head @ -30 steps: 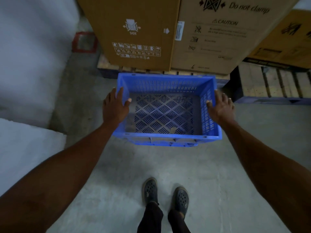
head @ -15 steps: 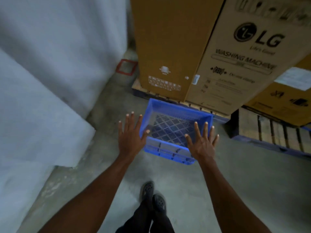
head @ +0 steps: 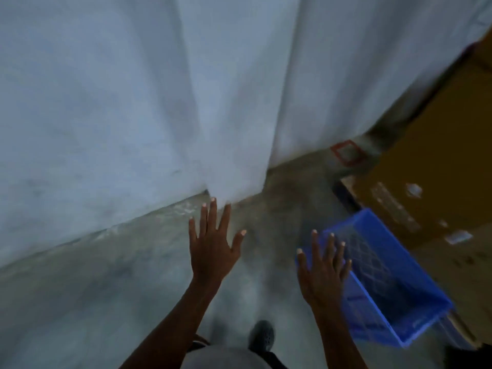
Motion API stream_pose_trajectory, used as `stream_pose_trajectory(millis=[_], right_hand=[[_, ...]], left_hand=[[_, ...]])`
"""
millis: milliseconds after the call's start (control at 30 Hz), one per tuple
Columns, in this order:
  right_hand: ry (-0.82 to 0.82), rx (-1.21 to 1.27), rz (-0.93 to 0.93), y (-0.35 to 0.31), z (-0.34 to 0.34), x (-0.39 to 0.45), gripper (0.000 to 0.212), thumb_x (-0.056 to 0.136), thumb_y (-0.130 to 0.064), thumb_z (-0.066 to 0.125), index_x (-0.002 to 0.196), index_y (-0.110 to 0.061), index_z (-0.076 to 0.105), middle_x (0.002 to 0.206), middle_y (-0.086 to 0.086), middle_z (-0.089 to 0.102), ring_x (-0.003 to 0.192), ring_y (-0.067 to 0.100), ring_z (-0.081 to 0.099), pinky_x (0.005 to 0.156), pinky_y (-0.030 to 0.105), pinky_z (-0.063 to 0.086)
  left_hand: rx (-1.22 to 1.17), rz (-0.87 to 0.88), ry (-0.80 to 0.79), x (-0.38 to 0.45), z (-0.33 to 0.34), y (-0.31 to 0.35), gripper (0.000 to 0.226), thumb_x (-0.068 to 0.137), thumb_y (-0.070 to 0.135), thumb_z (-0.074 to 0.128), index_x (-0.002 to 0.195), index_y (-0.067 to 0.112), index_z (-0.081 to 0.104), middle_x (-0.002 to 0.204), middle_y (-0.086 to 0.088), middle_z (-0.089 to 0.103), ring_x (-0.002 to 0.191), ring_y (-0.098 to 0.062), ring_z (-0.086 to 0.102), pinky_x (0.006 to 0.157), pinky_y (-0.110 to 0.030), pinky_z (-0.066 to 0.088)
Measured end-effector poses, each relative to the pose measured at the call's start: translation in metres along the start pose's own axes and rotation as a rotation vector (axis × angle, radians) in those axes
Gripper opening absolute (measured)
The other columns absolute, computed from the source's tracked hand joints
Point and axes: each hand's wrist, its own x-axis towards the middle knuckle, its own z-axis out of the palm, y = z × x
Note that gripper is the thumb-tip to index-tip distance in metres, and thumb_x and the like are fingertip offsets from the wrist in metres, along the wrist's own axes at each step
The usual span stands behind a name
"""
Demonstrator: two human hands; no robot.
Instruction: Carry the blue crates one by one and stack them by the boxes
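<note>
A blue slotted crate (head: 394, 286) stands on the concrete floor at the lower right, close to the foot of a brown cardboard box (head: 431, 177). Nobody holds it. My left hand (head: 213, 249) hovers over bare floor in the middle of the view, fingers spread and straight. My right hand (head: 323, 267) is also spread and holds nothing; it shows in front of the crate's left corner, and I cannot tell if it touches the rim. The picture is blurred by motion.
A white wall (head: 133, 102) with a jutting corner fills the left and top. A red square mark (head: 347, 153) lies on the floor in the gap between wall and box. One dark shoe (head: 262, 335) shows at the bottom, on grey concrete floor (head: 106, 302).
Both hands gripped the crate's sides, then let go with it on the floor by the boxes. The view has since swung left, so crate and boxes now sit at the right.
</note>
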Motion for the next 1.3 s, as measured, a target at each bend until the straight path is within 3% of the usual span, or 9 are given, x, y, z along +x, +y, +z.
stream_pose_trajectory(millis=[267,433,533,700,933,1133,1300], right_hand=[[-0.219,0.014,-0.554,-0.218,0.056,-0.103,0.068,0.095,-0.068,0.016,0.158,-0.042,0.005,0.168,0.003,0.002,0.154,0.028,-0.007,0.122,0.053,0.001],[-0.344,0.037,-0.834,-0.366,0.116,-0.214,0.069,0.095,-0.069,0.016,0.157,-0.039,0.017,0.167,0.006,0.012,0.153,0.031,0.006,0.121,0.057,0.012],[-0.407,0.064,-1.008,-0.450,0.137,-0.283,0.066,0.097,-0.065,0.020,0.157,-0.039,0.017,0.167,0.003,0.010,0.154,0.028,0.004,0.122,0.053,0.008],[-0.505,0.082,-1.222,-0.569,0.170,-0.389,0.061,0.100,-0.061,0.019,0.157,-0.043,0.007,0.168,-0.001,0.004,0.154,0.024,-0.003,0.123,0.050,0.004],[-0.696,0.040,-1.533,-0.727,0.245,-0.553,0.060,0.101,-0.059,0.022,0.157,-0.043,0.009,0.168,-0.003,0.003,0.154,0.021,-0.007,0.124,0.047,0.000],[-0.827,0.029,-1.881,-0.870,0.283,-0.704,0.063,0.099,-0.063,0.015,0.158,-0.040,0.010,0.167,-0.002,0.006,0.154,0.022,-0.004,0.123,0.048,0.004],[-0.903,0.042,-2.056,-0.965,0.302,-0.833,0.063,0.099,-0.061,0.018,0.158,-0.038,0.015,0.168,-0.003,0.009,0.154,0.021,-0.002,0.122,0.049,0.008]], left_hand=[[-0.001,-0.500,0.109,-0.148,-0.077,-0.235,0.073,0.095,0.067,0.036,0.157,0.032,0.021,0.167,-0.002,0.009,0.154,-0.022,0.004,0.121,-0.054,0.014],[0.012,-0.860,0.215,-0.268,-0.130,-0.386,0.072,0.095,0.067,0.036,0.157,0.036,0.017,0.167,0.001,0.006,0.154,-0.018,0.003,0.122,-0.051,0.014],[0.027,-1.098,0.294,-0.331,-0.158,-0.456,0.071,0.095,0.066,0.035,0.157,0.036,0.018,0.167,0.001,0.007,0.154,-0.017,0.002,0.122,-0.051,0.015],[0.066,-1.319,0.357,-0.404,-0.196,-0.543,0.070,0.096,0.066,0.032,0.157,0.037,0.014,0.167,0.001,0.003,0.154,-0.017,-0.002,0.123,-0.049,0.009],[0.102,-1.613,0.484,-0.493,-0.231,-0.691,0.070,0.096,0.068,0.028,0.157,0.039,0.010,0.167,0.002,0.002,0.154,-0.018,-0.002,0.123,-0.050,0.011],[0.128,-1.847,0.589,-0.561,-0.275,-0.796,0.072,0.093,0.072,0.026,0.157,0.041,0.011,0.167,0.004,0.003,0.154,-0.016,-0.003,0.124,-0.049,0.009],[0.136,-2.007,0.679,-0.621,-0.306,-0.878,0.074,0.092,0.074,0.026,0.156,0.042,0.011,0.167,0.005,0.003,0.154,-0.014,-0.004,0.124,-0.048,0.008]])
